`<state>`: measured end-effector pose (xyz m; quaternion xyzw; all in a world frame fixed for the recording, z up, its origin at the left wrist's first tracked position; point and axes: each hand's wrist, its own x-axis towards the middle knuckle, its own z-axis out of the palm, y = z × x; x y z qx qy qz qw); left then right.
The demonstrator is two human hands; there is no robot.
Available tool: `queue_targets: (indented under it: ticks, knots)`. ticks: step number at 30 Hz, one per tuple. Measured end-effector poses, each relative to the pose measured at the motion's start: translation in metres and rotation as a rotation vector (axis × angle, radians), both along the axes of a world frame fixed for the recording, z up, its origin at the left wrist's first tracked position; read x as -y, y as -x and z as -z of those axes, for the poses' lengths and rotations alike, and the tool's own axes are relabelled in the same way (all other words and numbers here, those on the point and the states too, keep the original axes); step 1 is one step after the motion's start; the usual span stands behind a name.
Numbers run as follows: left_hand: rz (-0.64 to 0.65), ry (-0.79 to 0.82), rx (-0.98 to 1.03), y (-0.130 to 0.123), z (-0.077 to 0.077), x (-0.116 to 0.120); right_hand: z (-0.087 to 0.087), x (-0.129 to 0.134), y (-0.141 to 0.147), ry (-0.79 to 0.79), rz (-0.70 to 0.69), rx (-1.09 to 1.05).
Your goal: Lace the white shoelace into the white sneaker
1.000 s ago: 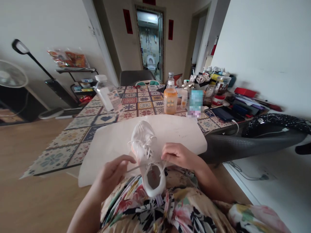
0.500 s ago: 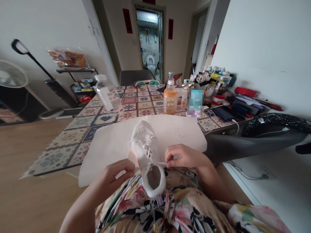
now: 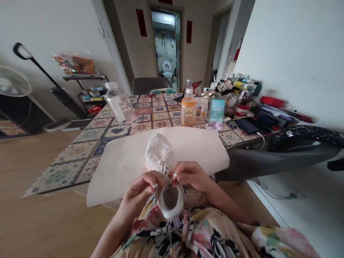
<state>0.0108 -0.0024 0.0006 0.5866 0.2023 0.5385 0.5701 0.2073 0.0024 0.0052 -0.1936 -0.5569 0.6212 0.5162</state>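
A white lace-up sneaker point(image 3: 158, 145) points away from me, its toe over a large white paper sheet point(image 3: 120, 161) and its heel near my lap. Both hands meet above the tongue and top eyelets. My left hand point(image 3: 143, 186) pinches a white shoelace at the left of the shoe opening, thumb and forefinger together. From the right, my right hand point(image 3: 189, 175) pinches the lace too, fingertips close to the left ones. Fingers cover the top of the lacing, so the lace's exact path there is hidden.
The paper overhangs the near edge of a table with a patterned cloth point(image 3: 72, 152). A clear empty bottle point(image 3: 119, 104), an orange drink bottle point(image 3: 188, 111) and a blurred-out package point(image 3: 217, 113) stand beyond it. A grey chair point(image 3: 247, 161) is at right.
Both hands have moved inward from either side of the shoe and now come together over its top eyelets. The sneaker stays about where it was.
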Motion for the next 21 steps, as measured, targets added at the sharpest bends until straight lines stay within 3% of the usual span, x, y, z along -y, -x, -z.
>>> queue_targets:
  ticks: [5, 9, 13, 18, 21]
  knots:
    - [-0.138, -0.002, -0.085, 0.003, 0.009, -0.009, 0.0, 0.0, 0.004, 0.012, 0.06, 0.007]
    - [-0.125, -0.159, -0.223, 0.005, 0.011, -0.011, 0.003, 0.003, 0.008, -0.027, 0.132, 0.099]
    - [-0.089, -0.261, -0.226, 0.003, 0.006, -0.009, 0.004, 0.005, 0.009, -0.202, 0.244, 0.19]
    - [-0.115, -0.115, -0.104, -0.009, 0.001, -0.005, -0.001, 0.011, 0.006, -0.468, 0.36, 0.381]
    - [-0.152, -0.14, -0.143, -0.01, -0.001, -0.004, -0.004, 0.013, 0.005, -0.499, 0.393, 0.436]
